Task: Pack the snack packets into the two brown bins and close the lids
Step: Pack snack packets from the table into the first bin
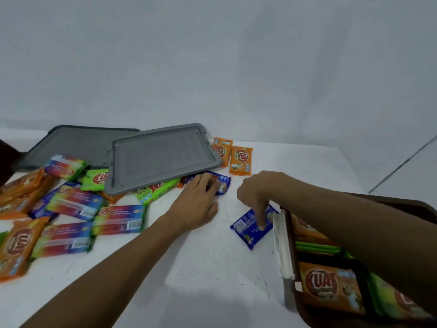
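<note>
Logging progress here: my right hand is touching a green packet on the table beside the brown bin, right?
Nearly: the head view shows the right hand touching a blue packet, not a green one; it does lie on the table beside the brown bin.

bare left hand [196, 204] and right hand [256, 195] on bare forearms [118, 263].

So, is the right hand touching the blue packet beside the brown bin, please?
Touching. The head view shows a fingertip of the right hand resting on the blue packet beside the brown bin.
</note>
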A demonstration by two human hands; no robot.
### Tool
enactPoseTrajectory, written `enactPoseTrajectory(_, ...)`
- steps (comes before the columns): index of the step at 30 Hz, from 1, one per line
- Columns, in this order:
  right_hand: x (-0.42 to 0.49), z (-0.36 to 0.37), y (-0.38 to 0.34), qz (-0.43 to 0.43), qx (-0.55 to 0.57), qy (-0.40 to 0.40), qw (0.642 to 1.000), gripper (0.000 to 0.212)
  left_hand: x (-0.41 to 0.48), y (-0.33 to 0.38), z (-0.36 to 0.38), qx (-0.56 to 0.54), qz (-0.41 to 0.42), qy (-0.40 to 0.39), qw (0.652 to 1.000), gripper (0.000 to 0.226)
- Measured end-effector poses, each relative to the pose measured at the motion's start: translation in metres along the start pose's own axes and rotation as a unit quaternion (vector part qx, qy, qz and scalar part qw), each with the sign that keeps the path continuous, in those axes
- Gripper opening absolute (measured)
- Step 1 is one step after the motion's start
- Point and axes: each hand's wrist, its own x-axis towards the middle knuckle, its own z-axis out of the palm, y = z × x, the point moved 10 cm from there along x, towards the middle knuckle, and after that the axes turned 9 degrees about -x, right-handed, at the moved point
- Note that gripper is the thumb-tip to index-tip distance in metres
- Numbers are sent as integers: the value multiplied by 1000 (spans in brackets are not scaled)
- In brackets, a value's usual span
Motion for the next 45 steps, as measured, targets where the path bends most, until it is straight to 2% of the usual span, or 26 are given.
enactPoseTrajectory(4, 2, -10, -23, -20, -126, 51, 991, 78, -15, -9, -2, 4, 21, -11, 1000, 44)
enactPoseTrajectory(6, 1, -9, -28, -48, -139, 40, 988, 73, -21, -13, -5, 2, 27, -20, 999, 45)
enactPoseTrajectory(8, -1, -5, -27, -76, -131, 22, 988, 59, -25, -18, -8, 1, 19, -32, 999, 54)
enactPoseTrajectory(11, -10, -15, -21, -100, -43, 61, 992, 39, -27, -31, -9, -19, -26, -82, 996, 74)
enactPoseTrajectory(14, -21, -36, -6, -73, 40, 141, 987, 20, -23, -37, -17, -54, -55, -93, 993, 74)
enactPoseTrajectory(18, -50, -65, 17, -43, 173, 281, 943, 29, -20, -42, -23, -88, -84, -103, 987, 78)
enactPoseTrajectory(20, -69, -70, 28, -31, 227, 327, 917, 31, -21, -51, -28, -141, -123, -105, 977, 74)
enactPoseTrajectory(21, -81, -69, 34, -24, 241, 342, 908, 38, -20, -52, -32, -167, -135, -106, 971, 71)
enactPoseTrajectory(24, -115, -58, 45, -23, 273, 349, 896, 56, -16, -44, -50, -245, -155, -104, 951, 59)
enactPoseTrajectory(29, -166, -11, 67, -11, 317, 363, 876, 56, -6, 12, -87, -369, -169, -108, 907, 36)
enactPoseTrajectory(30, -176, -1, 71, -4, 328, 365, 871, 56, -4, 24, -92, -400, -172, -113, 893, 34)
enactPoseTrajectory(32, -198, 22, 77, 11, 351, 373, 859, 59, -3, 49, -97, -445, -177, -121, 869, 47)
enactPoseTrajectory(34, -218, 46, 79, 10, 401, 369, 839, 74, -2, 77, -102, -454, -167, -126, 866, 56)
enactPoseTrajectory(36, -234, 75, 76, -2, 454, 345, 821, 89, 1, 108, -106, -454, -137, -129, 871, 50)
enactPoseTrajectory(37, -242, 87, 72, -8, 461, 337, 821, 87, 2, 123, -107, -454, -123, -130, 873, 45)
enactPoseTrajectory(40, -258, 115, 67, -10, 480, 346, 806, 53, 0, 168, -111, -428, -87, -139, 889, 34)
enactPoseTrajectory(42, -266, 139, 73, 5, 524, 358, 773, 40, 0, 196, -110, -396, -68, -146, 904, 35)
enactPoseTrajectory(45, -269, 174, 80, 8, 608, 330, 722, 32, 0, 229, -95, -369, -45, -180, 911, 33)
